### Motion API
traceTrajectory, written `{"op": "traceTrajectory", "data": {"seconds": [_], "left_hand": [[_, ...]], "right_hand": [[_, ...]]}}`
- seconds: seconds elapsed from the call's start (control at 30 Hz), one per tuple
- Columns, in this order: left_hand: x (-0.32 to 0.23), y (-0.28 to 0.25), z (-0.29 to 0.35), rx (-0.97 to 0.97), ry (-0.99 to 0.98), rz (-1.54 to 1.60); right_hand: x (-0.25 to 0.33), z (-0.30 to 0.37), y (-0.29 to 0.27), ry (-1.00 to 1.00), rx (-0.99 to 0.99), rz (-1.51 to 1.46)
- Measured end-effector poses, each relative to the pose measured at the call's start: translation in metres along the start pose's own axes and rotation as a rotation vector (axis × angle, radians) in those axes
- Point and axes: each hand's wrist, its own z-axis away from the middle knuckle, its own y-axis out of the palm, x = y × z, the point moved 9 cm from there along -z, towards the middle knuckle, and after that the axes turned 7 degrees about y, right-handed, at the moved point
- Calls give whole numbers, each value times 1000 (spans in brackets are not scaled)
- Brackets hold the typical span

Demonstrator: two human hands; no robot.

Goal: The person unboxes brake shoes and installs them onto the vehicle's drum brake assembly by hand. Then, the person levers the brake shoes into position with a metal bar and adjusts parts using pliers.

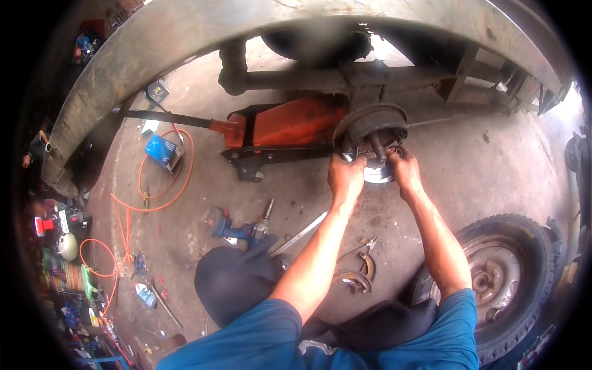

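Observation:
Under the raised vehicle, a dark wheel brake assembly (370,126) with a round backing plate and a central spindle sits at the end of the axle. A pale silver, curved brake shoe (378,176) lies along its lower edge. My left hand (346,177) grips the left end of the shoe, fingers curled in behind the plate's rim. On the other end my right hand (404,168) is closed, its thumb near the spindle. The fingertips of both hands are partly hidden by the assembly. Worn brown brake shoes (364,271) lie on the floor below my arms.
A red floor jack (296,126) stands left of the assembly. A tyred wheel (493,271) lies to the right. Leftward are a cordless impact wrench (243,229), a long metal bar (300,233), a blue box (161,150) and an orange hose (191,163). The bumper (203,43) arches overhead.

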Motion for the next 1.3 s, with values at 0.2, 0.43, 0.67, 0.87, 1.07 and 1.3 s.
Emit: {"op": "traceTrajectory", "data": {"seconds": [0.2, 0.43, 0.67, 0.87, 1.07, 1.3], "left_hand": [[-10, 3, 5, -19, 84, -80], [-9, -9, -1, -75, 154, -115], [-9, 5, 1, -17, 188, -4], [-5, 2, -2, -47, 311, 62], [-4, 3, -6, 28, 335, 35], [2, 4, -6, -26, 374, 98]], "right_hand": [[-6, -22, -13, -232, -80, 51], [10, 0, 1, -221, -140, -72], [-5, -9, -10, -267, -224, -41], [3, -4, -12, -237, -276, 134], [-3, -4, -14, -325, -296, 100], [-5, -13, -9, -279, -264, 184]]}}
